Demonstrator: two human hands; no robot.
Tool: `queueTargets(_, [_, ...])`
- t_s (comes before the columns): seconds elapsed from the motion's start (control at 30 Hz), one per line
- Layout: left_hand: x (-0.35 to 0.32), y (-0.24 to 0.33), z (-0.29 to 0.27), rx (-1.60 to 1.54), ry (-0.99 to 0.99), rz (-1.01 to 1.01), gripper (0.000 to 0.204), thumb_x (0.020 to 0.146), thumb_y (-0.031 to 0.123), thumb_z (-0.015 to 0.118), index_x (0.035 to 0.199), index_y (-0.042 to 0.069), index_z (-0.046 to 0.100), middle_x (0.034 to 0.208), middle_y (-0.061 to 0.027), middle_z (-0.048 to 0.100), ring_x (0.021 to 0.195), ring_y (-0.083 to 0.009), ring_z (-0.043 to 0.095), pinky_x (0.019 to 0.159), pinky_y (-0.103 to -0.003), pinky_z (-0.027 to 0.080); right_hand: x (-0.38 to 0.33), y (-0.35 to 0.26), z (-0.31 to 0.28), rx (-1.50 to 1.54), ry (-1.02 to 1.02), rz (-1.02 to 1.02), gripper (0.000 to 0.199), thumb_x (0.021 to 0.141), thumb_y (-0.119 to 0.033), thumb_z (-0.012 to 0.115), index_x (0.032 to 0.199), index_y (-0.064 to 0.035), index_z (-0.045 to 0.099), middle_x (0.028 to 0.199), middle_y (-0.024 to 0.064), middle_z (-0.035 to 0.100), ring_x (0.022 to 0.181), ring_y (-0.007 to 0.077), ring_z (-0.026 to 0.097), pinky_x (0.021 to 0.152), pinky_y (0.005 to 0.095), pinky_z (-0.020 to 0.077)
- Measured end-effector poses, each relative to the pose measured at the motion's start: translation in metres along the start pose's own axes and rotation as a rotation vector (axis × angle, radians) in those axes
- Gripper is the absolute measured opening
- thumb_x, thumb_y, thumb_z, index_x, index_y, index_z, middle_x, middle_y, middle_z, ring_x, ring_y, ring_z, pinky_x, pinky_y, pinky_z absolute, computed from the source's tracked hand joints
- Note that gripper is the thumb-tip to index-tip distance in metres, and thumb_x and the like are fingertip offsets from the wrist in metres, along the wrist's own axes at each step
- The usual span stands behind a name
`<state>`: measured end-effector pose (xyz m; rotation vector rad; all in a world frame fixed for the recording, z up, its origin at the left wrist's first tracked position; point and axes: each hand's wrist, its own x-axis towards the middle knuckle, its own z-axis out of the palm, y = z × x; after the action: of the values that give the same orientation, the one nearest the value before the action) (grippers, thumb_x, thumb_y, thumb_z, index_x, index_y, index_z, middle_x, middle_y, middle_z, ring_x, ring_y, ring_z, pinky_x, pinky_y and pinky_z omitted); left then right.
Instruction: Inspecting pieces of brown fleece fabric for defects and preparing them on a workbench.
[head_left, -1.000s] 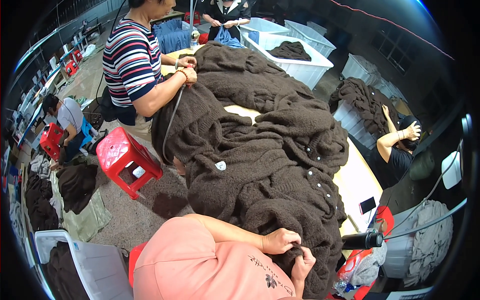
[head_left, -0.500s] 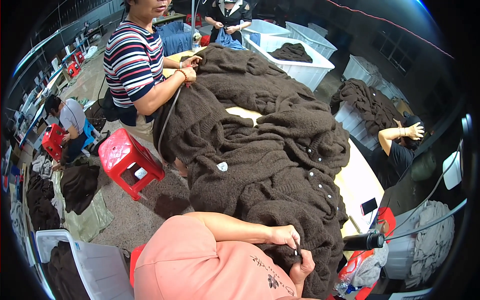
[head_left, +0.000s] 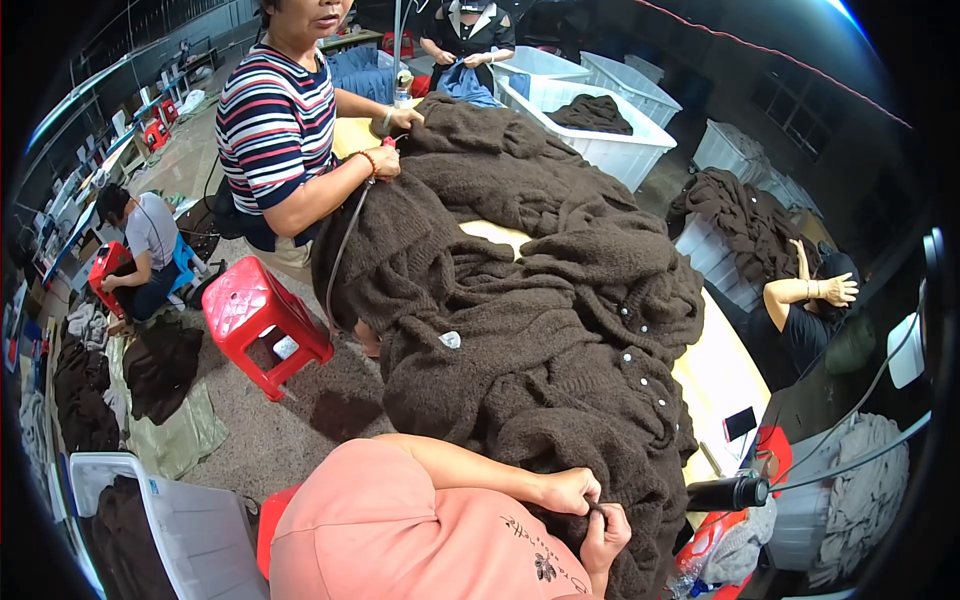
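A big heap of dark brown knitted sweaters point(head_left: 540, 330) with small pale buttons covers the yellow table point(head_left: 715, 375). My left hand point(head_left: 570, 490) and my right hand point(head_left: 608, 535) meet at the heap's near edge, above my pink shirt. Both pinch a small fold of one brown sweater point(head_left: 640, 470) between the fingertips. Across the heap a person in a striped shirt point(head_left: 275, 130) holds the far end of the knitwear with both hands.
A red plastic stool point(head_left: 260, 315) stands on the floor to the left. White crates point(head_left: 610, 145) with more brown knitwear are at the back, another crate point(head_left: 185, 520) near left. Someone sits at the right point(head_left: 805, 310), another at far left point(head_left: 145, 245). A phone point(head_left: 738, 423) lies on the table.
My hands stay at the same spot on the sweater's edge. The seated person's raised hand at the right has dropped a little.
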<state>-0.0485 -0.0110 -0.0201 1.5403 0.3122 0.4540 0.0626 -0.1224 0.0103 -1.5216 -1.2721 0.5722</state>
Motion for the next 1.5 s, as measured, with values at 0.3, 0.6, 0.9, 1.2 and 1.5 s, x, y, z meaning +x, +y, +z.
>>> queueTargets(0.3, [-0.002, 0.006, 0.002, -0.006, 0.094, -0.008, 0.012, 0.060, 0.003, 0.058, 0.070, -0.003, 0.061, 0.060, -0.0111, 0.058, 0.058, -0.0140, 0.054, 0.052, -0.032, 0.042, 0.003, -0.001, -0.005, -0.093, -0.098, -0.015, 0.006, 0.077, 0.008, 0.052, 0.075, 0.0023, 0.051, 0.068, 0.0084, 0.053, 0.060, 0.0153, 0.049, 0.056, 0.0271, 0.0392])
queueTargets(0.6, [0.005, 0.008, -0.004, -0.125, -0.051, -0.128, 0.010, 0.071, 0.005, 0.060, 0.076, -0.003, 0.062, 0.068, -0.0075, 0.061, 0.067, -0.0114, 0.056, 0.061, -0.028, 0.044, -0.001, 0.006, -0.001, -0.089, 0.077, -0.037, 0.004, 0.077, 0.007, 0.051, 0.078, 0.0032, 0.053, 0.069, 0.0071, 0.053, 0.063, 0.0127, 0.049, 0.060, 0.0251, 0.0402])
queueTargets(0.9, [0.013, -0.019, -0.004, -0.154, 0.060, -0.081, 0.016, 0.075, 0.014, 0.064, 0.068, 0.000, 0.060, 0.058, 0.0018, 0.052, 0.057, -0.0056, 0.044, 0.051, -0.026, 0.037, -0.010, 0.006, -0.042, 0.011, -0.225, 0.053, 0.028, 0.067, 0.005, 0.062, 0.094, 0.0029, 0.056, 0.093, 0.0046, 0.054, 0.085, 0.0109, 0.051, 0.075, 0.0220, 0.0403])
queueTargets(1.2, [0.007, -0.004, 0.003, -0.108, 0.069, -0.113, 0.015, 0.073, 0.010, 0.066, 0.068, -0.002, 0.059, 0.058, -0.0017, 0.054, 0.057, -0.0079, 0.047, 0.051, -0.028, 0.040, -0.021, 0.023, -0.031, 0.103, 0.037, 0.250, 0.020, 0.069, 0.007, 0.058, 0.089, 0.0047, 0.058, 0.077, 0.0002, 0.057, 0.073, 0.0090, 0.052, 0.067, 0.0220, 0.0429])
queueTargets(1.5, [0.008, -0.001, 0.007, -0.042, 0.073, -0.122, 0.012, 0.066, 0.006, 0.066, 0.068, -0.002, 0.058, 0.058, -0.0045, 0.055, 0.058, -0.0100, 0.049, 0.052, -0.030, 0.040, -0.011, -0.026, -0.028, -0.234, -0.203, -0.461, 0.024, 0.061, 0.009, 0.058, 0.082, -0.0022, 0.062, 0.073, 0.0117, 0.060, 0.062, 0.0267, 0.057, 0.059, 0.0314, 0.0471])
